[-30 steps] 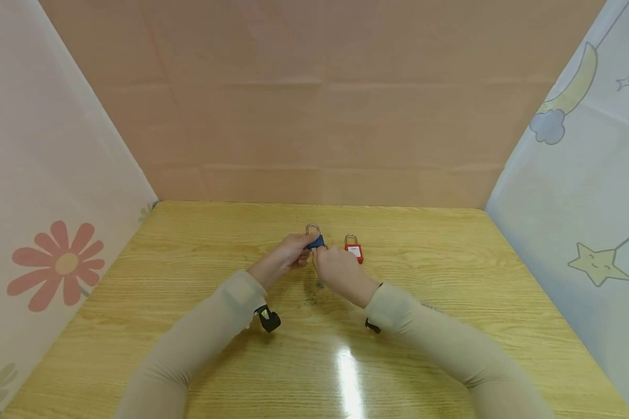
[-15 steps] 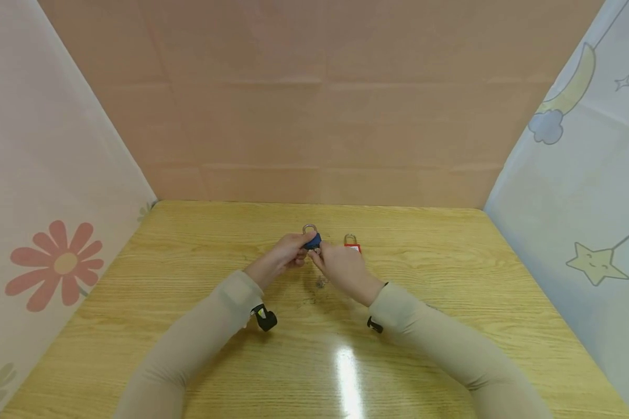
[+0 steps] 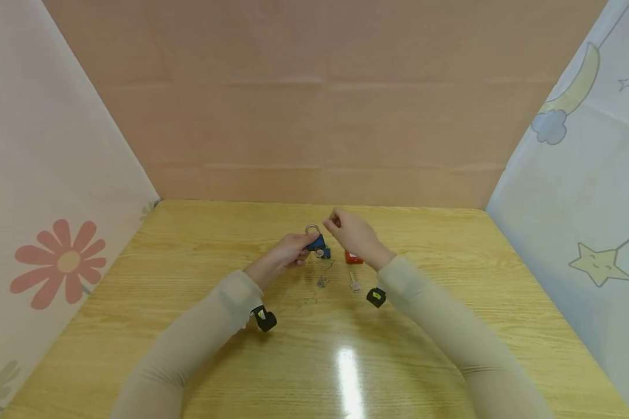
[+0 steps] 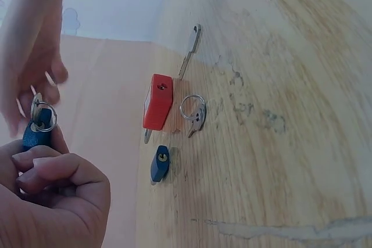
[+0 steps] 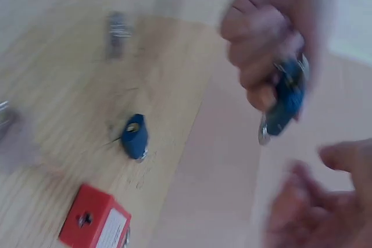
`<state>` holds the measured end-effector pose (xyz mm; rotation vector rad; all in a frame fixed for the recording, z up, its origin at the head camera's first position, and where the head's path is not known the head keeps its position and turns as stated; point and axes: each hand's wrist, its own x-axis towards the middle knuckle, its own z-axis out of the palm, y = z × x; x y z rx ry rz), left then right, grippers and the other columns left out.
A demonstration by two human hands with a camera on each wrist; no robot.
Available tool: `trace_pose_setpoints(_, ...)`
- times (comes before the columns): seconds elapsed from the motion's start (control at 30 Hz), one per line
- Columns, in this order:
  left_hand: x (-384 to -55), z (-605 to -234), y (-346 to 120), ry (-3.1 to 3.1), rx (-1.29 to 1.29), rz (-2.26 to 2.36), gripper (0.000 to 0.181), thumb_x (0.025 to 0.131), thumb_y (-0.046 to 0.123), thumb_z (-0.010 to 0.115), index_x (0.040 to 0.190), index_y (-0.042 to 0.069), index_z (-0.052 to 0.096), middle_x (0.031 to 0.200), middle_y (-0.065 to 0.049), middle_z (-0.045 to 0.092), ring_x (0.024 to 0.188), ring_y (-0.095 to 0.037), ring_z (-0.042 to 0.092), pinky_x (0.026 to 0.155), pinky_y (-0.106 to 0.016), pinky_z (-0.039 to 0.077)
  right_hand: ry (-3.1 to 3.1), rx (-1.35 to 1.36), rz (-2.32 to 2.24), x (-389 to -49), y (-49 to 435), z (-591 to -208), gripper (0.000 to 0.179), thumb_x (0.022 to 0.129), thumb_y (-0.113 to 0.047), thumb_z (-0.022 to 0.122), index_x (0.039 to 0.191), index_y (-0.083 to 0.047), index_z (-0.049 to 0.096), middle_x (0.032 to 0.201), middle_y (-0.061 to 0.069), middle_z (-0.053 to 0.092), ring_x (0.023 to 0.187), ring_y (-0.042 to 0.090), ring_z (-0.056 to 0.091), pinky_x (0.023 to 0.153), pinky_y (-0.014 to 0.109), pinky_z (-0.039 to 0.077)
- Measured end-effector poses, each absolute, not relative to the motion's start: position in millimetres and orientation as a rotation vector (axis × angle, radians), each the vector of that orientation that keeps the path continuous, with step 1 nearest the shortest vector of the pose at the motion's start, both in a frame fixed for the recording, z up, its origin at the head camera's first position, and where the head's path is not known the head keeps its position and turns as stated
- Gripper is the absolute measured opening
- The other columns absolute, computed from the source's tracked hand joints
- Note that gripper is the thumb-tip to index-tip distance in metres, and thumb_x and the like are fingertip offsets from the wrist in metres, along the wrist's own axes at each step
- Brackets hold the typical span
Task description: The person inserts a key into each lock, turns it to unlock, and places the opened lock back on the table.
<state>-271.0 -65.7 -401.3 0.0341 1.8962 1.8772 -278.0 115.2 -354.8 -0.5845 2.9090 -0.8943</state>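
Above the far middle of the wooden table (image 3: 272, 366), a small blue padlock (image 3: 316, 244) sits gripped in the person's left hand (image 3: 289, 251), silvery shackle (image 3: 313, 226) looping toward the far side, a key (image 4: 36, 101) on a thin metal ring (image 4: 55, 122) at its near, keyhole end.

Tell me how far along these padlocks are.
Done: a key appears seated in the held blue padlock. In hand: the left grip holds that padlock; the right grip is apart from it. Whether it is unlocked, I can't tell. Probably remaining: the red padlock and second blue padlock on the table, neither with a key inserted; a loose key and ringed keys lie nearby.
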Motion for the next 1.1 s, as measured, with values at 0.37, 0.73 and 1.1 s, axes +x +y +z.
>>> trace_pose_setpoints(0.37,-267,-405,-62,1.905,0.115,1.8,0.034,0.103,0.036,0.046,0.087,0.008,0.057,0.055,0.006,0.031,0.047,-0.008,0.028,0.049,-0.023,0.027,2.38,-0.454,-1.151,-316,111,-368,0.037,0.101,-0.033,0.052,0.121,-0.006,0.066,0.119,0.013,0.064,0.107,0.029,0.061,0.1,0.056,0.042)
trace_pose_setpoints(0.73,-268,-403,-61,1.924,0.1,1.802,0.035,0.102,0.038,0.049,0.085,0.009,0.057,0.053,0.006,0.029,0.046,-0.008,0.027,0.051,-0.025,0.026,2.36,-0.41,-1.248,-318,106,-371,0.032,0.102,-0.028,0.051,0.109,-0.002,0.068,0.081,-0.003,0.06,0.08,0.018,0.053,0.085,0.046,0.041)
trace_pose_setpoints(1.1,-271,-407,-66,1.94,0.082,1.82,0.037,0.101,0.04,0.049,0.092,0.006,0.06,0.055,0.006,0.03,0.048,-0.009,0.028,0.053,-0.025,0.029,2.174,-0.361,-1.472,-319,107,-369,0.03,0.106,-0.03,0.04,0.103,-0.005,0.056,0.086,0.002,0.046,0.075,0.02,0.042,0.076,0.038,0.037)
